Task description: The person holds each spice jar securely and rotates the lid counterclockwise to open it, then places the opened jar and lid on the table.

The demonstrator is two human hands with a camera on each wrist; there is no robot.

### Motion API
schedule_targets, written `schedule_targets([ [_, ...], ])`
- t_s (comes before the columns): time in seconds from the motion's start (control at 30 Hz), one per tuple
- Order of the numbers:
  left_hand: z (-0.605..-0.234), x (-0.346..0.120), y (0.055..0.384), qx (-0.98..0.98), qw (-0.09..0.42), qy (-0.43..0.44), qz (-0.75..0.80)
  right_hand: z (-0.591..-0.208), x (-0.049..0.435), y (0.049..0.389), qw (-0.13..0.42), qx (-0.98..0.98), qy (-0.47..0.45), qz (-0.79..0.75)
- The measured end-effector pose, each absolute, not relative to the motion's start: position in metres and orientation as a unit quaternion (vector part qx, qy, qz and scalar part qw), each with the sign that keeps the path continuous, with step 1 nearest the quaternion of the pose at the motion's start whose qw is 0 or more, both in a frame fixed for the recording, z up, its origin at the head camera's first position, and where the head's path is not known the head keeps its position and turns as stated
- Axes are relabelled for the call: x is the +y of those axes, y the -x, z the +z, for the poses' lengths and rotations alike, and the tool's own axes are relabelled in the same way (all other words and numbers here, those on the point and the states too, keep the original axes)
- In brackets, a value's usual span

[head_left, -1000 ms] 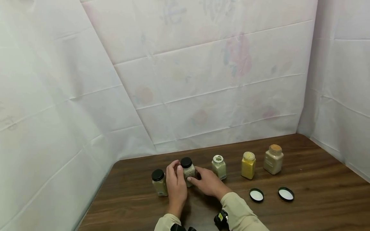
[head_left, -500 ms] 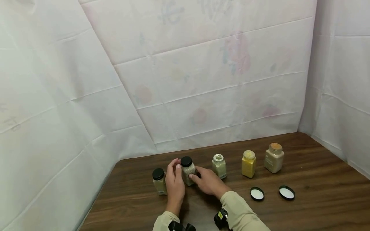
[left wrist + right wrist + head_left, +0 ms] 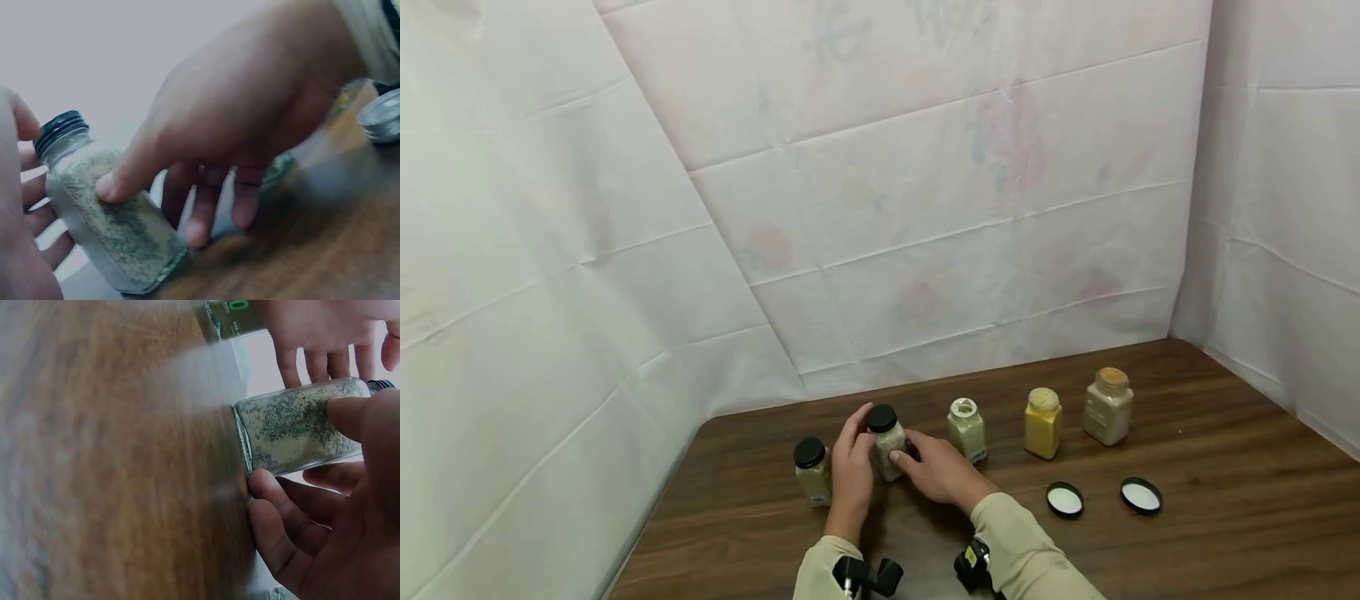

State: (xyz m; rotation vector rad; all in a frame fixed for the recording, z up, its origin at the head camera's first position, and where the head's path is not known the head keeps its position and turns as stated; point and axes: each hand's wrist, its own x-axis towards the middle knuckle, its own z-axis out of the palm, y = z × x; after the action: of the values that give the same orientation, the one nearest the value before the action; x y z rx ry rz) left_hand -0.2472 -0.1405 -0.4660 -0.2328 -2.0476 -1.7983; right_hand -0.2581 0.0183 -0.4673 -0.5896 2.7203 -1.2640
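A clear glass spice jar (image 3: 889, 452) of pale, green-flecked seasoning stands on the table with its black screw lid (image 3: 882, 417) on. My right hand (image 3: 942, 472) holds its body; in the left wrist view the thumb (image 3: 112, 187) presses the front glass and other fingers lie at its right side. My left hand (image 3: 852, 475) is at the jar's left, fingers fairly straight behind it and thumb close to the lid. In the right wrist view, the left fingers (image 3: 337, 362) reach behind the jar (image 3: 294, 425). Whether they touch the glass is unclear.
Another black-lidded jar (image 3: 813, 479) stands left of my left hand. To the right are uncapped jars: pale green (image 3: 967, 435), yellow (image 3: 1042, 429) and beige with an orange-brown top (image 3: 1107, 412). Two lids (image 3: 1064, 500) lie on the wooden table (image 3: 1225, 533) before them.
My left thumb has bent from upright beside the lid to just below it, and the left hand has turned slightly. The right hand keeps its hold on the jar, which stays in place.
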Motion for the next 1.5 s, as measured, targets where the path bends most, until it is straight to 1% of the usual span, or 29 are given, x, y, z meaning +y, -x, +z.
schedule_targets([
  [0.2, -0.463, -0.142, 0.251, -0.741, 0.161, 0.104, -0.644, -0.467, 0.019, 0.258, 0.064, 0.889, 0.189, -0.411],
  [0.33, -0.461, -0.143, 0.254, -0.741, 0.15, 0.112, -0.645, -0.464, 0.02, 0.257, 0.066, 0.891, 0.196, -0.403],
  [0.7, -0.469, -0.152, 0.253, -0.746, 0.145, 0.112, -0.64, -0.469, 0.015, 0.259, 0.075, 0.887, 0.209, -0.405],
  [1.0, -0.47, -0.15, 0.259, -0.747, 0.143, 0.124, -0.637, -0.469, 0.017, 0.26, 0.067, 0.89, 0.206, -0.401],
  [1.3, -0.468, -0.156, 0.258, -0.736, 0.136, 0.116, -0.653, -0.47, 0.013, 0.261, 0.063, 0.892, 0.209, -0.397],
  [1.5, -0.47, -0.155, 0.262, -0.722, 0.115, 0.122, -0.671, -0.47, 0.019, 0.263, 0.066, 0.893, 0.206, -0.395],
])
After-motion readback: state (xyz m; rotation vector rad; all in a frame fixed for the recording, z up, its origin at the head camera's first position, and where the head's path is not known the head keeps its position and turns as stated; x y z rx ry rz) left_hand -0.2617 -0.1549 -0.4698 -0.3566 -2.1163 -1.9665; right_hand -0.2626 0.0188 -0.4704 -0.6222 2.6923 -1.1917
